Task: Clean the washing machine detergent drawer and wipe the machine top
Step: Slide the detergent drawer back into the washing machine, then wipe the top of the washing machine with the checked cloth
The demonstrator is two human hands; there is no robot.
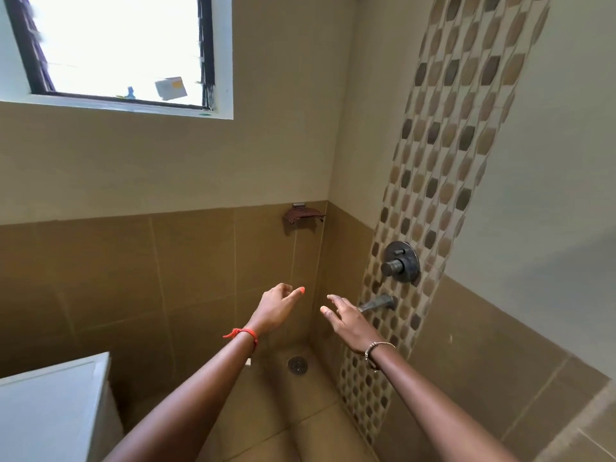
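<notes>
Washing machine top (50, 405) sits white at the lower left, its edge well apart from our left hand (276, 308) and right hand (348, 323), both empty and loose-fingered, near each other over bare floor (266, 415) beside the spout (376, 303).

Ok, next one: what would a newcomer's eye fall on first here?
Two bare arms reach in from the bottom edge, the left hand and right hand both empty, held before the tiled corner. At upper left a dark-framed window glares white; on the right wall a strip of brown hexagonal mosaic tiles runs down past a round dark metal shower valve. A white machine top shows at lower left.
</notes>
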